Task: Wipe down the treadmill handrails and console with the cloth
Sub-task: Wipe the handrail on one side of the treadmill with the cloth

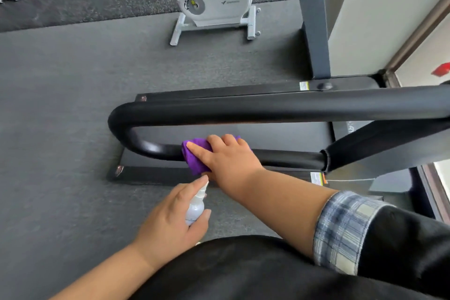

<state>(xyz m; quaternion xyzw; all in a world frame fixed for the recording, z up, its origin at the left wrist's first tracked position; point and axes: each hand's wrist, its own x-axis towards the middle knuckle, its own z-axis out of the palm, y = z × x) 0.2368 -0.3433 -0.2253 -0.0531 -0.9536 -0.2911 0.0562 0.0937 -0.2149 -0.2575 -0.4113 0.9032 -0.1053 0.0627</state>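
Left hand [168, 219] gripping spray bottle [195, 209], right hand [229, 158] pressing purple cloth [194, 157] around handrail [280, 157]

White exercise bike [214, 5] on dark rubber gym floor [60, 105] (speckled farther back), red wall fixture [442, 72] at right

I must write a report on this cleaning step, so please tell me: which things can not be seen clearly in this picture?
- Console: not visible; the handrail runs off the right edge of the head view.
- Purple cloth: mostly covered by the right hand.
- Spray bottle: label too small to read; the left hand wraps its body.
- Exercise bike: top cut by the upper edge.
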